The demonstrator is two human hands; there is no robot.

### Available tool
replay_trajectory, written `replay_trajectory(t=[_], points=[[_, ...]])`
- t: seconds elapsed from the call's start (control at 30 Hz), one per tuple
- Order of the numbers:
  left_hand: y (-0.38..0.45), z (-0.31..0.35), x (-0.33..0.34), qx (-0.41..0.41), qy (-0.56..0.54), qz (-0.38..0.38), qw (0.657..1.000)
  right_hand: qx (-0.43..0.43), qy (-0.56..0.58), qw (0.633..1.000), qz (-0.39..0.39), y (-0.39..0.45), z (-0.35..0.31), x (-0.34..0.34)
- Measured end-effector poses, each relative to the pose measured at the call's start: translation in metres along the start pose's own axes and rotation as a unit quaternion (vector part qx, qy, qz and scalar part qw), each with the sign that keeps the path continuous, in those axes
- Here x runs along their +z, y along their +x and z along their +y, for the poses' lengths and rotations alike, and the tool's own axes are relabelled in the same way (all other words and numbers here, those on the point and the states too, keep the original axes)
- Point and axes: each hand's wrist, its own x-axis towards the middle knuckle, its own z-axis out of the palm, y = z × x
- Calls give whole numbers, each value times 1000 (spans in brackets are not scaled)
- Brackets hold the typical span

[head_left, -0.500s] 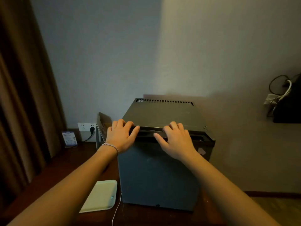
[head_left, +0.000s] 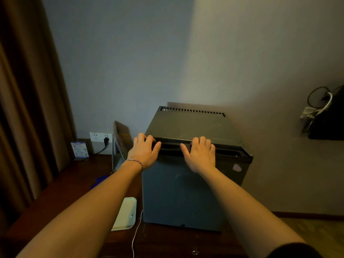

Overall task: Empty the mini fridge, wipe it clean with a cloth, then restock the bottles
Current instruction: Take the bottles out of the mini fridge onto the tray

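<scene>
A dark grey mini fridge stands on a dark wooden desk against the wall, with its door closed. No bottles or cloth show. My left hand is on the left part of the door's top edge, fingers curled over the lip into the handle recess. About a hand's width to its right, my right hand hooks over the same edge in the same way. Whatever is inside the fridge is hidden.
A pale tray and a thin white cable lie left of the fridge's base. Behind them are a clear sign stand, a wall socket with a plug, and a blue card. Brown curtain hangs at left.
Both hands stay on the door's top edge and the door is still closed. Only the view has shifted slightly.
</scene>
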Motion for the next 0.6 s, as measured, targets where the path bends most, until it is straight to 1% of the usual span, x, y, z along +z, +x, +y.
replay_trajectory(t=[0.13,0.27,0.37,0.5,0.6], points=[[6,-2,-6,13,12,-2,1000,12,6,1000,-10,0,-3,-2],[-4,-8,-4,38,22,50,998,9,12,1000,5,-9,-4,-2],[-14,-10,-7,56,9,42,997,11,30,999,3,-16,-4,-4],[-35,-7,-14,32,-28,36,998,25,46,999,-12,-31,-11,-10],[-63,0,-18,-20,-127,18,992,18,58,998,-32,-50,-10,-19]])
